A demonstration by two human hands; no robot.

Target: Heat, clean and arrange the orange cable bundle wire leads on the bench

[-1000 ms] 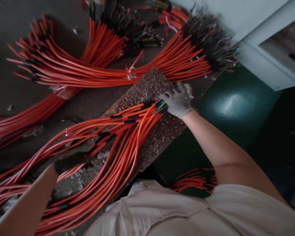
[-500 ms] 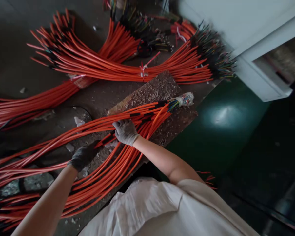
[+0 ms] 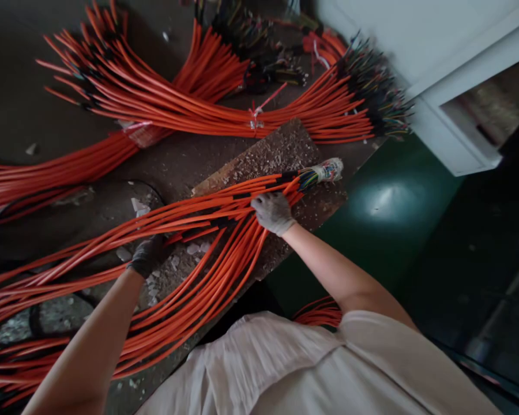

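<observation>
My left hand (image 3: 150, 253), in a dark glove, is closed around a few orange cables at the middle left; its fingertips are partly hidden under the strands. Farther right, my right hand (image 3: 273, 213), in a light grey glove, grips the orange cables (image 3: 203, 202) where the strands converge. Black bands ring several of these cables near that hand. Just past it, the thin coloured wires (image 3: 308, 179) come out of the cable ends and run into a whitish taped wrap (image 3: 330, 169). Other orange cables (image 3: 216, 294) curve down from under my right hand towards the lower left.
A tied bundle of orange cables (image 3: 190, 115) lies across the back, with another bundle (image 3: 69, 173) at the left. A board (image 3: 277, 153) covered in scraps sits beneath the wires. White cabinet (image 3: 380, 40) stands at upper right, above a green floor (image 3: 372, 213).
My right hand has slid right along the cables towards the taped wrap. My left hand has shifted slightly up and right, still on its cables.
</observation>
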